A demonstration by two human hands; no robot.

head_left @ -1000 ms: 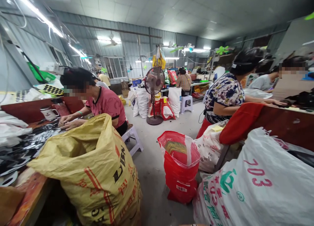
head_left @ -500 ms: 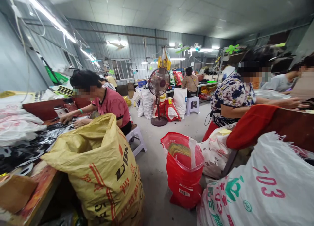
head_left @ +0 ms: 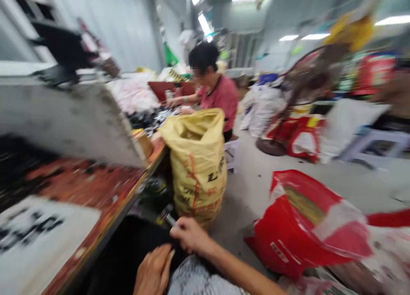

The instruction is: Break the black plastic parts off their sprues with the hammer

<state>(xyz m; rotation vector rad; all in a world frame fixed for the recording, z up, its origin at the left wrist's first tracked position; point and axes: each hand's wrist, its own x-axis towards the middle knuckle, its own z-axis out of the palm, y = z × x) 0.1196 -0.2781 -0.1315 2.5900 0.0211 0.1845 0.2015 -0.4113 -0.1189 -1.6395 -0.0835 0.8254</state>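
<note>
My right hand (head_left: pixel 190 234) is closed, its thumb and fingers pinching a small silver-grey object (head_left: pixel 171 219) that is too blurred to name. Just below and to its left, my left hand (head_left: pixel 154 267) lies with its fingers stretched over black cloth (head_left: pixel 137 239) at my lap. Patterned grey fabric (head_left: pixel 195 278) shows beneath my right forearm. Beyond my hands stands a tall yellow woven sack (head_left: pixel 197 171), its mouth open. To the left is a worn worktable (head_left: pixel 96 179) bearing a white board with black pieces (head_left: pixel 41 239).
An open red plastic bag (head_left: pixel 288 239) stands on the floor at right. A co-worker in a pink top (head_left: pixel 224 98) sits behind the yellow sack. Farther back are a standing fan (head_left: pixel 272 145), white sacks (head_left: pixel 264 111) and a stool (head_left: pixel 378 145). A pale upright panel (head_left: pixel 70 120) rises from the table.
The view has swung left and down, with blur. Both my hands and the near worktable have come into sight; the co-workers and white sack at right have gone out of view.
</note>
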